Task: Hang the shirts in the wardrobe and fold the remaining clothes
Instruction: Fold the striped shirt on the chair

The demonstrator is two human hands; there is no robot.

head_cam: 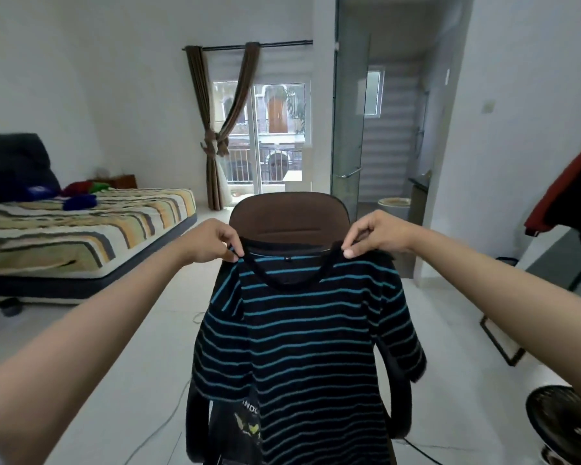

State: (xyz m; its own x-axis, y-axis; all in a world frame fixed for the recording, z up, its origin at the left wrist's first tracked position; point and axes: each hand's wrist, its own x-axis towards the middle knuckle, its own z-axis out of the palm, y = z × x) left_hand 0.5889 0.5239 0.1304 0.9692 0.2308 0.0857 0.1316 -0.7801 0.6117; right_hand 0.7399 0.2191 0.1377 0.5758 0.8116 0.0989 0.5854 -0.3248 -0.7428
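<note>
Two bare hands held a black shirt with blue stripes (316, 333) up by its shoulders at the centre of the view. At about ten o'clock from the collar, the left hand (212, 243) pinched the fabric between thumb and curled fingers; at about two o'clock, the right hand (374, 236) pinched the opposite shoulder the same way. The shirt hung open and facing the camera, its neckline sagging between the two grips, its hem dropping toward six o'clock. Just behind it stood a brown office chair (291, 216), whose back showed above the collar at twelve o'clock. Another dark garment with a printed logo (239, 427) lay on the chair at seven o'clock, partly covered by the shirt. A bed with a striped sheet (81, 229) sat at nine o'clock, a fan (564, 424) at four o'clock.
</note>
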